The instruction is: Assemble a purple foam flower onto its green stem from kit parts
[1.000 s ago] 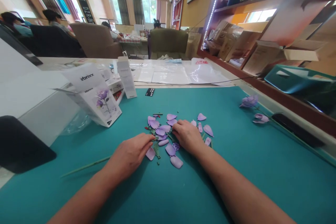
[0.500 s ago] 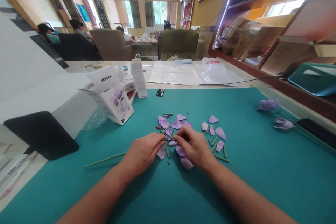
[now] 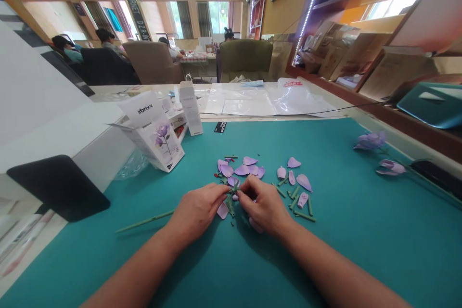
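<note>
Far left on the teal counter [image 3: 346, 250] I see a black pad [image 3: 57, 187], then a long green stem [image 3: 144, 222] lying flat, well apart from the box [image 3: 151, 130] behind it. My left hand [image 3: 197, 211] rests low on the counter, fingers curled and closed to a pinch, thumb and forefinger on a small green and purple piece [image 3: 234, 188]. The piece sits just above the counter at the near edge of the loose petals [image 3: 245, 170], between both hands. My right hand [image 3: 265, 207] meets it from the other side, also drawn in tight, fingertips pinching the same piece and the palm covering a petal or two. Right of that lie short stem bits [image 3: 299, 202], and far right two finished flowers [image 3: 371, 140].

Risks, as I judge them: the piece is tiny and both pinches crowd it, so a slip could flick it into the petals, where it would be hard to pick out. The right wrist could also sweep the petals under it out of place.

Most of the piece is hidden by fingertips. What shows looks like a short green stalk, its long axis running roughly near to far, far end toward the petals; I cannot tell its tilt
</note>
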{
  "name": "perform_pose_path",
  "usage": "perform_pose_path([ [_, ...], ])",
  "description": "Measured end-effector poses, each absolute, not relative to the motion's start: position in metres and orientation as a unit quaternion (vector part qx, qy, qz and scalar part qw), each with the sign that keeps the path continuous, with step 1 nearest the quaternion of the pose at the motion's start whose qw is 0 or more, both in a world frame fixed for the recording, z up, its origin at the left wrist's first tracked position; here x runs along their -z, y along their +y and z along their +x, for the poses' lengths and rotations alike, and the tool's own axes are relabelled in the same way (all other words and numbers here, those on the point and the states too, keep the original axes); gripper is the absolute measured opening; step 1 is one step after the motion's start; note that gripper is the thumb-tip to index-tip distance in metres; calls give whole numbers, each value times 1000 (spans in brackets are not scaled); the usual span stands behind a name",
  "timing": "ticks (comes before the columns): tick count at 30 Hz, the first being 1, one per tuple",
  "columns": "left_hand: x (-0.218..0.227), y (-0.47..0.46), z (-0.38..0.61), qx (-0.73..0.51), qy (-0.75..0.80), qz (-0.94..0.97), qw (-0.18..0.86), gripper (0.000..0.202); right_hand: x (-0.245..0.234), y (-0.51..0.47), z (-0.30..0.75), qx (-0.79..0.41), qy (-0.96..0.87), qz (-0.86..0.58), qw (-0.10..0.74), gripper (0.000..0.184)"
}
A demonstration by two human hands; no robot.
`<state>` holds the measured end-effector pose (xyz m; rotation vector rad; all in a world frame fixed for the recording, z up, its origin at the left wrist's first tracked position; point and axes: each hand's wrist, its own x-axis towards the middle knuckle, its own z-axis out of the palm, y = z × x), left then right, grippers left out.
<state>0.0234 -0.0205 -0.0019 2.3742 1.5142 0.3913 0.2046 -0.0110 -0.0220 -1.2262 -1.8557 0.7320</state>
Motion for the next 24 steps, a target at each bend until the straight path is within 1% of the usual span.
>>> perform_pose_path([
  [17, -1, -24, 29, -105, 551, 818, 125, 29, 28, -14, 202, -237, -758, -472, 383, 7],
  [24, -2, -25, 31, -106, 558, 814, 122, 30, 26, -14, 202, -209, -772, -463, 383, 9],
])
